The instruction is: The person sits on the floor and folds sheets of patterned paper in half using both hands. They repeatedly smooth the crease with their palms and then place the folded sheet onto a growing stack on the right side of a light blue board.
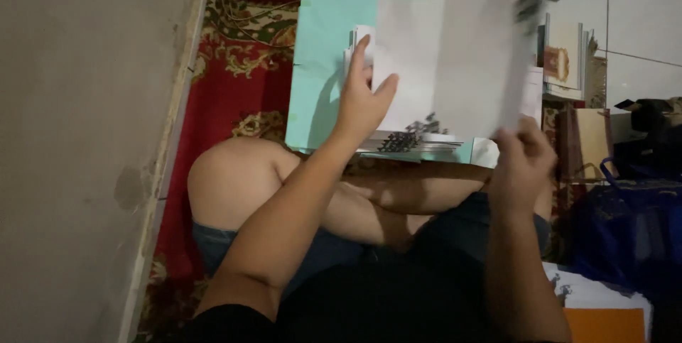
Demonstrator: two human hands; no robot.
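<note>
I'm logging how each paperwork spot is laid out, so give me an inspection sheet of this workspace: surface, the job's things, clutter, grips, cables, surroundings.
Surface: red patterned carpet on the floor; the person sits cross-legged on it.
Job's things: white sheet, blurred, lifted above a stack of printed papers lying on a mint-green folder.
Clutter: more papers and an orange folder at lower right; dark blue bag.
Grips: left hand rests on the sheet's left edge, fingers spread; right hand pinches its lower right corner.
Cables: thin wires on the carpet near the top, blurred.
Surroundings: plain wall on the left, tiled wall at upper right.
</note>
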